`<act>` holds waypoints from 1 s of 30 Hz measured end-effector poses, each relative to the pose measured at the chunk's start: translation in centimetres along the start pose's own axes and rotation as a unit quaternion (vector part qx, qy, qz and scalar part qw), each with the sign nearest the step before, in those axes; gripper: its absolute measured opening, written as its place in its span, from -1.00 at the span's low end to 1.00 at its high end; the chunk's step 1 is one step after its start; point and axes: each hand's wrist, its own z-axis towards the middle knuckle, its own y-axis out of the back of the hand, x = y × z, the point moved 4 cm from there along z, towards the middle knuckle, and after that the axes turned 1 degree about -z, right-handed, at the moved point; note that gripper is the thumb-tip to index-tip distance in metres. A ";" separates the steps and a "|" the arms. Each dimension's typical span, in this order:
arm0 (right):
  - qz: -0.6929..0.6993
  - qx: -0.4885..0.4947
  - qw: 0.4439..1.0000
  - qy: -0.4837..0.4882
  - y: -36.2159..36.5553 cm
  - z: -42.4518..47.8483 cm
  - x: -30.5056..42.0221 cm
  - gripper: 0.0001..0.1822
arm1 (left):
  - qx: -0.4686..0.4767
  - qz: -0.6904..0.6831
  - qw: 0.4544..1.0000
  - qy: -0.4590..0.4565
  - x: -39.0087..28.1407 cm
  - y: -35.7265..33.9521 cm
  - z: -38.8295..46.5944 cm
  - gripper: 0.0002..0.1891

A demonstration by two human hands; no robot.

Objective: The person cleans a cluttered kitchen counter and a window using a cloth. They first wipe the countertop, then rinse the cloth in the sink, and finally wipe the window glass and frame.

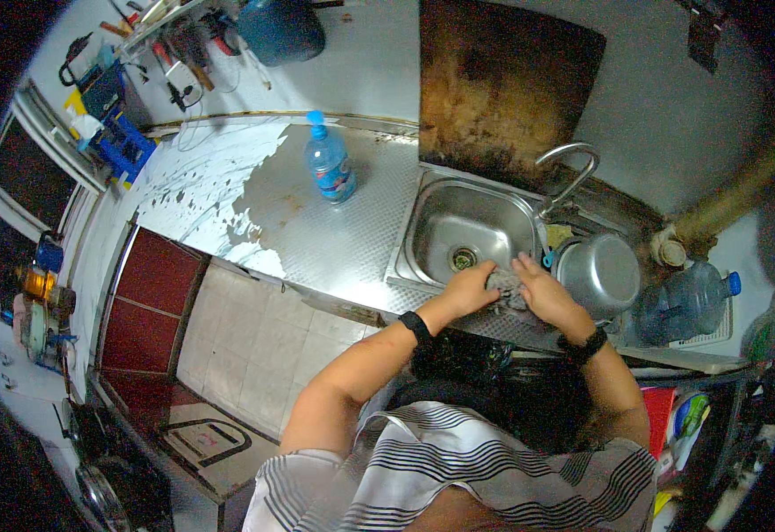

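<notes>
At the front right rim of the stainless steel sink (474, 229), a crumpled grey cloth (509, 290) is gathered between my hands. My left hand (468, 290) grips its left side, thumb and fingers bent round it. From the right, my right hand (548, 292) holds the cloth with its fingers stretched toward the basin. A drain (462, 259) with greenish bits in it shows in the basin floor. Behind the sink's right corner rises a curved chrome faucet (587, 163). An overturned metal pot (601, 272) stands close to the right hand.
A blue plastic bottle (331, 166) stands on the textured metal counter (367, 246), left of the sink. To the right, a large water jug (683, 306) lies on its side. A stained wooden board (500, 86) leans against the wall. Floor tiles (254, 326) show below the counter.
</notes>
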 end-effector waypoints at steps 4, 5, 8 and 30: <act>0.028 -0.102 0.991 0.083 2.2 -2.1 6.1 -0.60 | -0.043 0.039 0.998 -0.035 -2.6 3.7 -5.8 -0.53; 0.041 -0.097 0.992 0.076 2.1 -2.3 7.7 -0.63 | -0.055 0.076 0.995 -0.039 -2.7 4.7 -7.7 -0.57; 0.041 -0.094 0.991 0.084 -0.5 -2.2 14.3 -0.72 | -0.101 0.095 0.988 -0.062 -1.9 7.6 -14.3 -0.71; 0.362 0.310 0.815 0.330 -27.0 3.0 63.5 -0.59 | -0.699 0.094 0.611 0.361 4.5 21.7 -67.2 -0.79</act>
